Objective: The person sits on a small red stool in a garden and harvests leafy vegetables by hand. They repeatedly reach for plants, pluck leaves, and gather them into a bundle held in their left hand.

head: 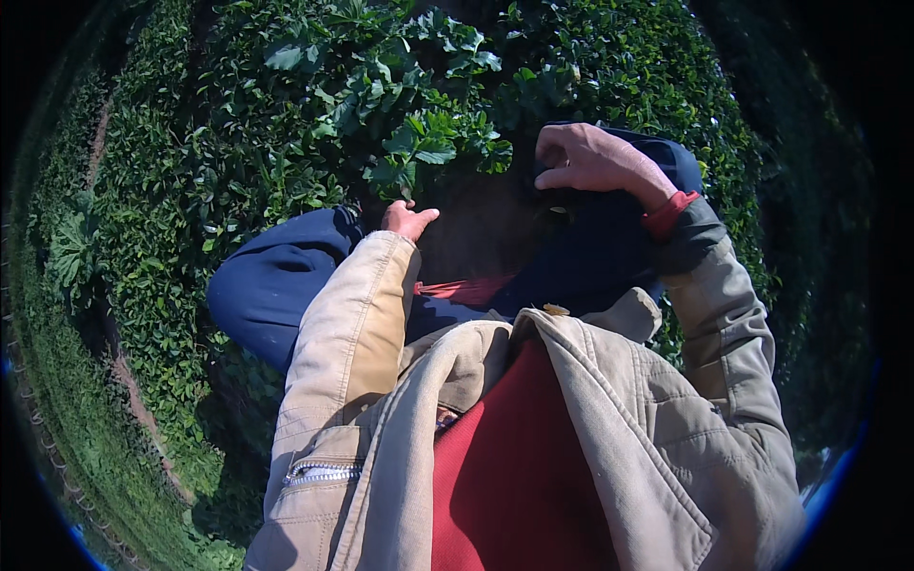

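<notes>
My left hand (408,220) reaches low between my knees, thumb out to the side, just below a broad-leaved green plant (428,143). Its fingers are close to the base of that plant, and whether they grip a stem is unclear. My right hand (593,157) is raised over my right knee, its fingers curled and thumb beneath them. Nothing clearly shows in it, though the fingertips are partly shaded. Dark shaded ground (475,225) lies between the two hands.
Dense leafy bushes (264,135) surround me in front and on both sides. My bent legs in navy trousers (275,278) frame the shaded gap. A narrow strip of bare soil (139,407) runs along the left. More lobed leaves (71,246) grow at the far left.
</notes>
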A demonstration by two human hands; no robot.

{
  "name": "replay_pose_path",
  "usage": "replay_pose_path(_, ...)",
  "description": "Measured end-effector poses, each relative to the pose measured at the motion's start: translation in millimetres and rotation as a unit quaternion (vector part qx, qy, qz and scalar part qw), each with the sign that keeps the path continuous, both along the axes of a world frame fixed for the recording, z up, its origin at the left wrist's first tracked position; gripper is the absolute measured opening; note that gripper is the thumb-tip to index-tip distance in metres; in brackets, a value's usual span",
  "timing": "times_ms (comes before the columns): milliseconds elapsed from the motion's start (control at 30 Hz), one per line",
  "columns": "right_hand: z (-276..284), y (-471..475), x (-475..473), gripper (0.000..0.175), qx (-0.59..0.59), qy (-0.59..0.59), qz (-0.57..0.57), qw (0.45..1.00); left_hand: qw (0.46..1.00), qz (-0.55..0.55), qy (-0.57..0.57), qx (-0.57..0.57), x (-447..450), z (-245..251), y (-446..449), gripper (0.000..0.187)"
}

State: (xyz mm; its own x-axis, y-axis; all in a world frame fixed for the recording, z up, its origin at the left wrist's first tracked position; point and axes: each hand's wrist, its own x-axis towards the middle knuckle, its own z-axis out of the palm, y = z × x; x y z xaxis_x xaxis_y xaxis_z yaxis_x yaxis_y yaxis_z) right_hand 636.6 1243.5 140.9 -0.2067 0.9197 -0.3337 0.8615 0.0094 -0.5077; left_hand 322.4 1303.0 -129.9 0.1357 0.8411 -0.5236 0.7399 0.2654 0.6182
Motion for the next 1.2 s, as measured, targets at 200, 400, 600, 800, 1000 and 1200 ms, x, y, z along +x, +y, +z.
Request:
replay_pose_path(200, -71, 22, 4, 0.027, -0.063, -0.043, -0.032, 0.997, 0.997, -0.007, -0.076, -0.014, -1, 6, 12, 0.035)
replay_pose_path(400, -111, 21, -5, 0.083, -0.093, -0.054, -0.017, 0.994, 0.985, -0.128, -0.088, -0.077, 18, 1, 4, 0.071)
replay_pose_path(600, -108, 87, -14, 0.023, 0.039, 0.109, -0.097, 0.989, 0.988, 0.125, 0.06, -0.065, -26, -59, 24, 0.025)
replay_pose_path(800, -132, 214, -49, 0.065, 0.116, 0.23, -0.08, 0.963, 0.824, 0.486, -0.289, 0.027, -67, -71, 71, 0.028)
replay_pose_path(1000, -196, 325, -101, 0.074, -0.008, -0.062, -0.032, 0.997, 0.802, 0.346, -0.487, 0.008, -40, -13, 97, 0.047)
replay_pose_path(1200, -178, 333, -97, 0.06, -0.145, -0.013, 0.108, 0.983, 0.705, 0.412, -0.55, -0.178, -27, -6, 140, 0.053)
